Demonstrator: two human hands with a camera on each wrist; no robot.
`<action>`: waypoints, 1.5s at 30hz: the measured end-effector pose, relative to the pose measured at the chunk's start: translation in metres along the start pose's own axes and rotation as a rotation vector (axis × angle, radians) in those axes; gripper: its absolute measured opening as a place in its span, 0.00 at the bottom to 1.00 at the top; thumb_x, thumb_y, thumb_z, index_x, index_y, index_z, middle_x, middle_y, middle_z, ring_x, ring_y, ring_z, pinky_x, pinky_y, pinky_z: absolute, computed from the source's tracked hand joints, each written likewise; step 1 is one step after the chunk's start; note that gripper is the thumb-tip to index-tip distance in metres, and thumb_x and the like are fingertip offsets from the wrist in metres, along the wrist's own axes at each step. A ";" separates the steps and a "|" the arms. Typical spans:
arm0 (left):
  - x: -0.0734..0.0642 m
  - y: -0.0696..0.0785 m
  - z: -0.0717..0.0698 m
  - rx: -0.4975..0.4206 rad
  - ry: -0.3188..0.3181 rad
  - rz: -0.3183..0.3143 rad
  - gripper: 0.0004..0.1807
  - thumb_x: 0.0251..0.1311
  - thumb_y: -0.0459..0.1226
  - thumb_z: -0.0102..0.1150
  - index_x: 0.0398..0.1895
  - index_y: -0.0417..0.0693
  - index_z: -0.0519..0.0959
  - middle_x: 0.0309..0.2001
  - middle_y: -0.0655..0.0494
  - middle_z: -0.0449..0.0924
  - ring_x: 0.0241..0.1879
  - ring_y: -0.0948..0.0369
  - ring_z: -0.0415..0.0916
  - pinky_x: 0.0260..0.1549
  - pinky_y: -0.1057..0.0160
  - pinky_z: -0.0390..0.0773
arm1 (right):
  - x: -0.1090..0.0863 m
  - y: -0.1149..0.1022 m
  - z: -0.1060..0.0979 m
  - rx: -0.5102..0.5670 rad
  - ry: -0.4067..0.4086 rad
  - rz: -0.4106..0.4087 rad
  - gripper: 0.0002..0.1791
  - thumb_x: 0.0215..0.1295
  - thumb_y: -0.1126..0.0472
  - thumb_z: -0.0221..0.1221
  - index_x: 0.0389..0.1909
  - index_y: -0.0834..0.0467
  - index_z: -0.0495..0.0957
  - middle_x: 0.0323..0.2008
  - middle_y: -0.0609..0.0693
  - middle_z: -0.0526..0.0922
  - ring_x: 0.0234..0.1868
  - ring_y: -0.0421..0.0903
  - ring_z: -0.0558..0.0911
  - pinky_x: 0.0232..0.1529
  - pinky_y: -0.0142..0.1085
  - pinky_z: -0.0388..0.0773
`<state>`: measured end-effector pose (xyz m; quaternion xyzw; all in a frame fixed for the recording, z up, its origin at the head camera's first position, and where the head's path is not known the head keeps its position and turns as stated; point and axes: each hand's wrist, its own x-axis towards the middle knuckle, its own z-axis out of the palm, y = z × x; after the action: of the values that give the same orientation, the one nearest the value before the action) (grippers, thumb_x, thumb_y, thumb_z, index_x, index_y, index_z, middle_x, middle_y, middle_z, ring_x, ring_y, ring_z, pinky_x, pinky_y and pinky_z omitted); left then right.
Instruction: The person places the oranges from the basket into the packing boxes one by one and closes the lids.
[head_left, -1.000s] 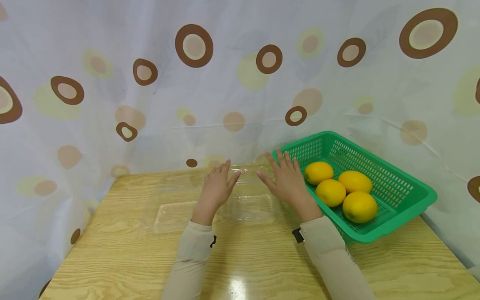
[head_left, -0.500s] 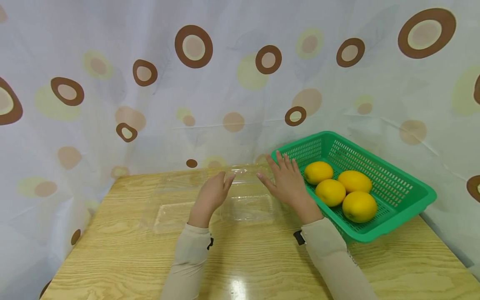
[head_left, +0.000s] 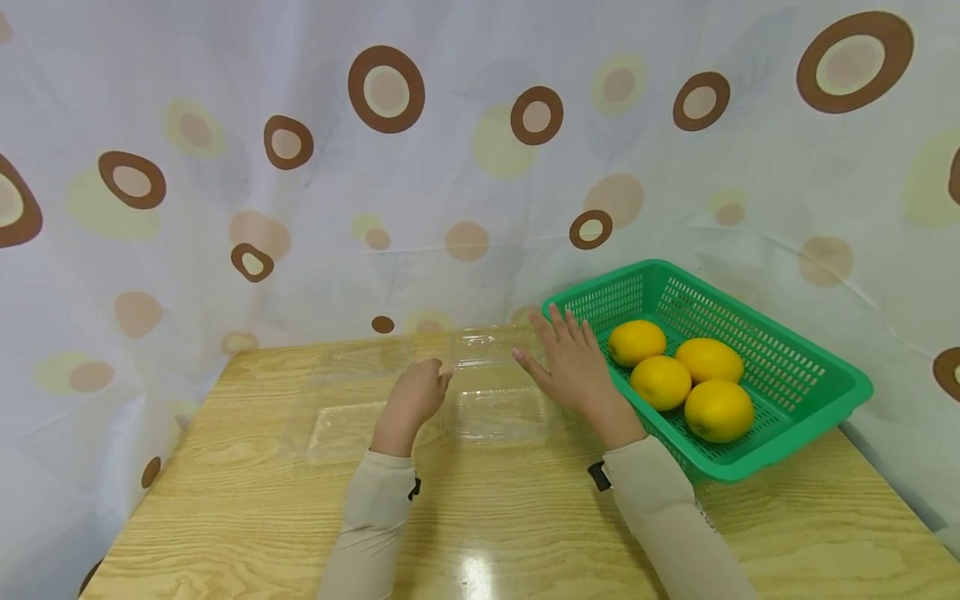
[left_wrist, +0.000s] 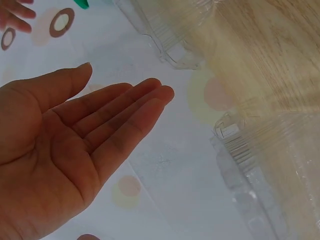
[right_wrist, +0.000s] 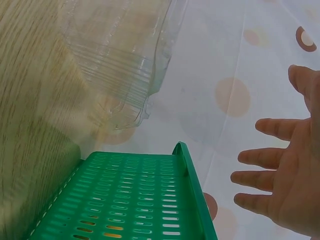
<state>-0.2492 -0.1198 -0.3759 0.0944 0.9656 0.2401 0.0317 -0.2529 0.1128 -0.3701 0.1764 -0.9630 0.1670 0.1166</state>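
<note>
My left hand point(head_left: 412, 396) is raised between two clear plastic clamshell containers point(head_left: 498, 417), with its fingers slightly bent and nothing in it. In the left wrist view its palm point(left_wrist: 55, 160) faces the camera, apart from the containers. My right hand point(head_left: 579, 375) is spread beside the left rim of a green plastic basket point(head_left: 795, 437); the right wrist view shows its fingers point(right_wrist: 265, 157) straight, touching nothing. Several lemons point(head_left: 718, 411) lie in the basket. The other container point(head_left: 348, 429) stands to the left, partly hidden by my left hand.
The containers and basket stand on a wood-grain table point(head_left: 480, 508). Behind it hangs a white curtain point(head_left: 315, 208) with brown and yellow spots. The basket occupies the right side, close to the curtain. A shiny reflection lies near the table's front.
My left hand has moved down and left, turned, and bent its fingers a little more. The right hand has barely shifted. Containers, basket and lemons stay in place.
</note>
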 end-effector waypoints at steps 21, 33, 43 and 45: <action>0.005 -0.014 0.015 -0.139 0.036 -0.102 0.16 0.62 0.28 0.59 0.49 0.22 0.76 0.50 0.31 0.78 0.33 0.50 0.84 0.38 0.56 0.83 | -0.004 -0.001 0.007 -0.009 -0.029 -0.021 0.38 0.72 0.40 0.45 0.74 0.59 0.54 0.73 0.66 0.49 0.72 0.67 0.49 0.70 0.60 0.42; 0.007 -0.016 0.016 -0.273 0.032 -0.183 0.16 0.60 0.28 0.61 0.48 0.23 0.76 0.50 0.29 0.77 0.26 0.53 0.84 0.30 0.61 0.83 | -0.005 -0.002 0.006 -0.039 -0.041 -0.030 0.38 0.72 0.40 0.45 0.72 0.61 0.57 0.72 0.66 0.52 0.72 0.66 0.51 0.70 0.60 0.43; 0.009 -0.016 0.017 -0.312 0.020 -0.215 0.17 0.60 0.27 0.61 0.49 0.23 0.75 0.47 0.30 0.78 0.23 0.56 0.83 0.32 0.62 0.83 | 0.000 -0.008 -0.006 -0.082 -0.075 -0.047 0.36 0.73 0.40 0.43 0.70 0.62 0.61 0.71 0.64 0.56 0.72 0.65 0.52 0.70 0.59 0.43; 0.009 -0.015 0.016 -0.304 0.024 -0.210 0.16 0.60 0.27 0.61 0.49 0.23 0.75 0.46 0.30 0.78 0.23 0.56 0.83 0.34 0.60 0.83 | 0.001 -0.008 -0.008 -0.089 -0.073 -0.049 0.36 0.73 0.40 0.43 0.70 0.62 0.62 0.71 0.64 0.57 0.72 0.65 0.52 0.70 0.59 0.44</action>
<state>-0.2585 -0.1238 -0.3977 -0.0157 0.9232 0.3795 0.0592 -0.2495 0.1080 -0.3603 0.2006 -0.9685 0.1148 0.0931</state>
